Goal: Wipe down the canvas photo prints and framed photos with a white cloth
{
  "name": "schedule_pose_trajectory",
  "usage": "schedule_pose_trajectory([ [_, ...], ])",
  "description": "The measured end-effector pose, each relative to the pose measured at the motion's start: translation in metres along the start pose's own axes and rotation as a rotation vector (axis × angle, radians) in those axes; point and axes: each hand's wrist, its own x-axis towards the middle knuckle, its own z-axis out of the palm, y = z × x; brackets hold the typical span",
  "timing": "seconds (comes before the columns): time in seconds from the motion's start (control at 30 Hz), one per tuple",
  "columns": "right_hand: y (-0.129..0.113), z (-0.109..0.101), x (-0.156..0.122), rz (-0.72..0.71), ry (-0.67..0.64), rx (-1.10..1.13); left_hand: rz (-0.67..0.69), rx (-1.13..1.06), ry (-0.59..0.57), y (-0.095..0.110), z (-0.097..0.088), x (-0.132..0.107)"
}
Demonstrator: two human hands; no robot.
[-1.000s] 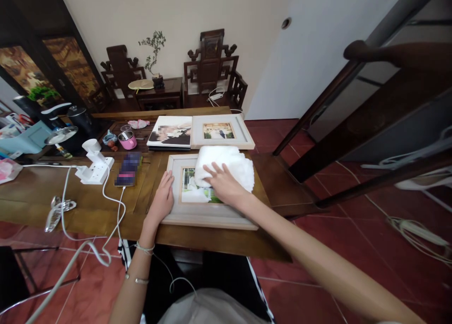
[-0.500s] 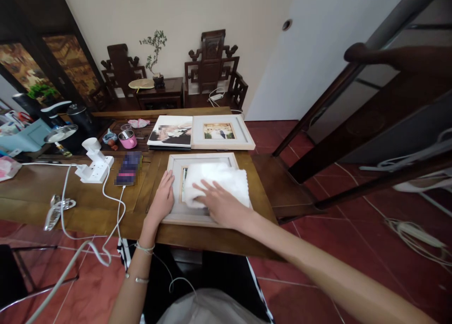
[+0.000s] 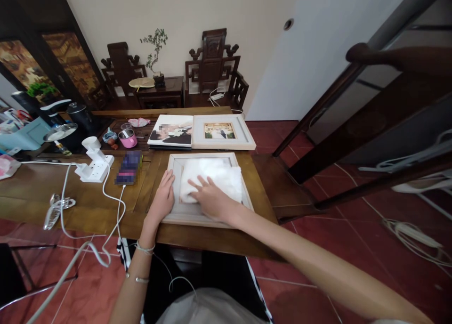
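Note:
A light wooden picture frame (image 3: 202, 155) lies flat near the table's front edge. Across its middle is a white cloth (image 3: 212, 168), hiding most of the picture inside. My right hand (image 3: 212, 199) presses down on the cloth, palm down with the fingers spread. On the frame's left side rests my left hand (image 3: 164, 194), its fingers stretched along the edge and the thumb side hard to see. Behind stands a second light wooden frame (image 3: 243, 132), lying flat with a photo in it, beside a large photo print or album (image 3: 171, 131).
To the left lie a phone (image 3: 128, 168) on a charging cable, a white power strip (image 3: 97, 167) and a clear hair claw (image 3: 56, 212). A pink cup (image 3: 127, 138) and a dark kettle (image 3: 80, 118) stand farther back. A wooden chair (image 3: 310, 145) is at the right.
My right hand has slid the white cloth slightly to the left over the frame. My left hand stays on the frame's left side.

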Motion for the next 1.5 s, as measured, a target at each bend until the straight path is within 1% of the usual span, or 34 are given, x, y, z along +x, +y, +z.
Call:
schedule_pose_trajectory([
  [0.13,-0.027,-0.02,-0.039,-0.139,-0.091,0.064,-0.02,0.015,-0.006,0.002,-0.001,0.0],
  [0.23,-0.034,-0.027,-0.047,-0.176,-0.139,0.129,-0.026,0.021,-0.012,0.002,-0.001,0.0],
  [0.3,-0.031,-0.023,-0.039,-0.147,-0.127,0.105,-0.022,0.012,-0.013,0.002,-0.001,0.0],
  [0.37,-0.022,-0.015,-0.023,-0.085,-0.082,0.039,-0.013,-0.001,-0.009,0.0,0.0,0.0],
  [0.47,0.001,-0.003,0.008,0.051,0.008,-0.047,0.007,-0.011,0.007,-0.002,0.001,0.0],
  [0.53,0.017,0.0,0.03,0.11,0.073,-0.086,0.015,-0.013,0.015,-0.002,0.001,0.0],
  [0.63,0.031,0.0,0.053,0.106,0.145,-0.126,0.018,-0.003,0.012,-0.001,0.0,0.0],
  [0.73,0.031,0.0,0.059,0.037,0.154,-0.142,0.002,0.009,-0.002,0.0,-0.001,0.0],
  [0.83,0.016,0.003,0.043,-0.048,0.117,-0.142,-0.008,0.011,-0.021,0.001,-0.002,0.0],
  [1.0,-0.014,-0.002,-0.006,-0.204,0.032,-0.114,-0.031,-0.008,-0.042,0.005,-0.004,0.002],
  [1.07,-0.02,-0.007,-0.02,-0.258,-0.006,-0.071,-0.052,-0.006,-0.052,0.007,-0.005,0.002],
  [1.13,-0.021,-0.011,-0.025,-0.276,-0.033,-0.026,-0.062,0.001,-0.062,0.008,-0.006,0.003],
  [1.23,-0.013,-0.013,-0.015,-0.23,-0.038,-0.013,-0.06,-0.001,-0.072,0.009,-0.006,0.003],
  [1.4,0.005,-0.008,0.026,-0.089,0.013,-0.06,-0.137,-0.055,-0.053,0.015,-0.007,0.001],
  [1.5,0.007,-0.005,0.048,-0.025,0.073,-0.086,-0.185,-0.131,-0.052,0.02,-0.009,0.0],
])
